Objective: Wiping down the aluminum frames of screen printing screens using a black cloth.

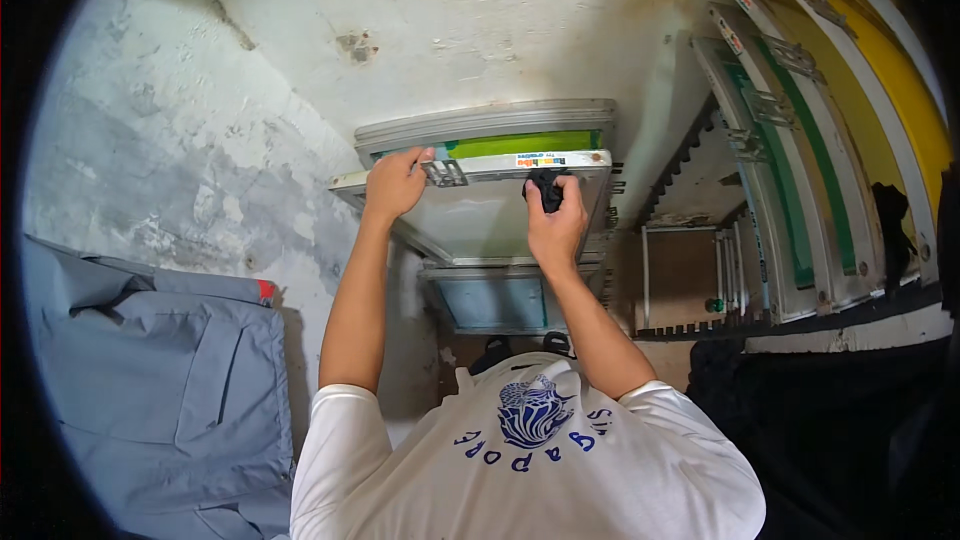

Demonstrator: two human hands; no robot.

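Observation:
A screen-printing frame (495, 169) with a pale metal edge and a greyish mesh stands tilted before me. My left hand (396, 185) grips its upper edge near the left corner, fingers curled over it. Toward the right end of that edge, my right hand (557, 225) holds a bunched black cloth (543, 188) against or very near the frame. More frames (485, 120) lean behind it, one with bright green mesh showing. Lower down, another frame with a blue panel (492, 302) shows beneath the one I hold.
At right, several upright screens (765, 170) with green and yellow meshes stand in a slotted rack (690, 175). A grey jacket (165, 380) hangs at left near the stained wall (230, 150). Dark fabric (820, 420) lies at lower right.

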